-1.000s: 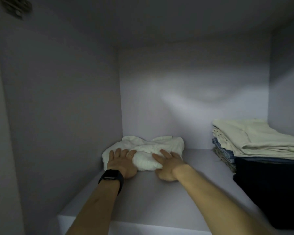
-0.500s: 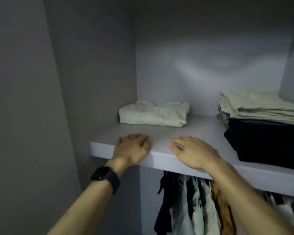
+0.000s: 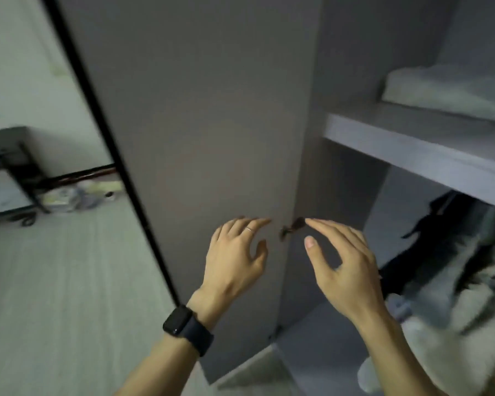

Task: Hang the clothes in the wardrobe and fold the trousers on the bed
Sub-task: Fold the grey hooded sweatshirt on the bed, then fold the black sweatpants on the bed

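Observation:
My left hand [image 3: 235, 252], with a black watch on its wrist, and my right hand [image 3: 343, 261] hang in the air in front of the open wardrobe door [image 3: 197, 124]. Both have loose, spread fingers and hold nothing. A folded white garment [image 3: 446, 92] lies on the grey wardrobe shelf [image 3: 412, 147] at the upper right. Below the shelf hang dark and light clothes [image 3: 469, 252], blurred by motion.
A door hinge [image 3: 290, 228] sits between my fingertips on the door's inner edge. Left of the door lie pale floorboards [image 3: 55, 281], a dark low piece of furniture [image 3: 3, 178] and a small heap of items [image 3: 77, 192] by the wall.
Both hands have left the folded white garment and the shelf and dropped lower. My view has swung down and left, from the shelf interior to the door and floor.

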The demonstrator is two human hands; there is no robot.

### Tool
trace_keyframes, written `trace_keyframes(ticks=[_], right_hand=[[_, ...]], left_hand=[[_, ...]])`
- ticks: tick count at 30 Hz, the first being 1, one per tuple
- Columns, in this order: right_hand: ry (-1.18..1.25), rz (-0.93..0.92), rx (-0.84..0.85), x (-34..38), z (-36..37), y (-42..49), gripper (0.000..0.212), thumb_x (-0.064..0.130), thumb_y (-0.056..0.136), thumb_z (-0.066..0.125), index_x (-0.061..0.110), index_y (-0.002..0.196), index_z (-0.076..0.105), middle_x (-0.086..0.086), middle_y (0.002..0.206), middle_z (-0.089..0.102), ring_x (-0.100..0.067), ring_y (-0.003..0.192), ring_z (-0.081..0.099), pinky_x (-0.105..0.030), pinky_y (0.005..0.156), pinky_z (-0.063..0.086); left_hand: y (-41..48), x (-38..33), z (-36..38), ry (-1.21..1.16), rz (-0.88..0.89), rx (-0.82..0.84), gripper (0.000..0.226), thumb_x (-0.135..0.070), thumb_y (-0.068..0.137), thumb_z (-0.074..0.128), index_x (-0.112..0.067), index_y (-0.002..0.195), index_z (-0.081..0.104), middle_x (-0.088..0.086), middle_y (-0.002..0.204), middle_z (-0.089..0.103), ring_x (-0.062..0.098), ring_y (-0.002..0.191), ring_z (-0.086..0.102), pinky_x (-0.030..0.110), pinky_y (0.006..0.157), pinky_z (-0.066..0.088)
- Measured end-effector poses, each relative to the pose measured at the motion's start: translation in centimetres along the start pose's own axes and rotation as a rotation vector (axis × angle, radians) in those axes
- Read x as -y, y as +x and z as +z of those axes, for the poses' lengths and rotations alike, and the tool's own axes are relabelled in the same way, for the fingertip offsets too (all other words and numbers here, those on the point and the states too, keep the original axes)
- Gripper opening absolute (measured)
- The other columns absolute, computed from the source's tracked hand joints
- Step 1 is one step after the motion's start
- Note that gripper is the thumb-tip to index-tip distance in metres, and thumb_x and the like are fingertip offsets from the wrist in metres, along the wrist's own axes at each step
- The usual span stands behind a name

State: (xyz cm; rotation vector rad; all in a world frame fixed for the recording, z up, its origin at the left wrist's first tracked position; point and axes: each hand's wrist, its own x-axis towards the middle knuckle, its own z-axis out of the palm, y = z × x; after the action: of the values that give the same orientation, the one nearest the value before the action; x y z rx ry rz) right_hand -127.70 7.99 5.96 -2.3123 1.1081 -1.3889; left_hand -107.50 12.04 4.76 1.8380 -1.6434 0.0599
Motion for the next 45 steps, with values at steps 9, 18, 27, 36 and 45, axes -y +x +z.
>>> trace_keyframes(ticks=[9, 18, 27, 36, 45], right_hand=[[0.386, -0.231, 0.533, 15.5, 17.7, -2.7, 0.029, 0.042, 0.097, 0.056, 0.032, 0.119, 0.072, 0.022, 0.113, 0.068, -0.004, 0.107, 0.059, -0.023, 0.093, 0.049], [0.480, -0.450, 0.793, 32.1, 34.0, -2.1, 0.022, 0.039, 0.097, 0.061, 0.036, 0.117, 0.071, 0.019, 0.114, 0.068, -0.009, 0.111, 0.055, -0.026, 0.095, 0.045], [0.585, -0.569, 0.862, 44.7, 47.7, -0.4, 0.022, 0.041, 0.097, 0.060, 0.036, 0.115, 0.071, 0.019, 0.115, 0.066, -0.007, 0.114, 0.051, -0.022, 0.095, 0.040], [0.682, -0.791, 1.068, 56.4, 63.0, 0.8, 0.023, 0.041, 0.097, 0.058, 0.038, 0.118, 0.069, 0.021, 0.116, 0.061, -0.009, 0.120, 0.047, -0.023, 0.096, 0.034], [0.866, -1.148, 1.274, 69.8, 80.1, 2.0, 0.030, 0.044, 0.097, 0.057, 0.039, 0.125, 0.067, 0.017, 0.126, 0.062, -0.013, 0.124, 0.046, -0.036, 0.106, 0.041]], left_hand=[[-15.1, 17.4, -16.4, 0.312, -0.613, -0.259, 0.040, -0.030, 0.093, 0.057, -0.033, 0.133, 0.060, -0.004, 0.117, 0.071, 0.020, 0.113, 0.061, 0.036, 0.100, 0.042], [-23.1, 30.2, -29.4, 0.435, -0.948, -0.341, 0.047, -0.031, 0.094, 0.054, -0.030, 0.141, 0.053, 0.006, 0.120, 0.068, 0.025, 0.110, 0.061, 0.040, 0.092, 0.048], [-29.3, 40.6, -37.9, 0.577, -1.152, -0.387, 0.047, -0.034, 0.093, 0.053, -0.034, 0.139, 0.055, -0.001, 0.135, 0.063, 0.022, 0.118, 0.060, 0.040, 0.098, 0.049], [-32.4, 50.9, -42.8, 0.698, -1.426, -0.473, 0.049, -0.033, 0.092, 0.053, -0.033, 0.141, 0.054, -0.002, 0.140, 0.057, 0.025, 0.123, 0.055, 0.042, 0.101, 0.045], [-33.6, 60.2, -45.9, 0.781, -1.825, -0.724, 0.048, -0.033, 0.095, 0.053, -0.032, 0.142, 0.053, -0.004, 0.141, 0.056, 0.023, 0.121, 0.056, 0.038, 0.097, 0.046]])
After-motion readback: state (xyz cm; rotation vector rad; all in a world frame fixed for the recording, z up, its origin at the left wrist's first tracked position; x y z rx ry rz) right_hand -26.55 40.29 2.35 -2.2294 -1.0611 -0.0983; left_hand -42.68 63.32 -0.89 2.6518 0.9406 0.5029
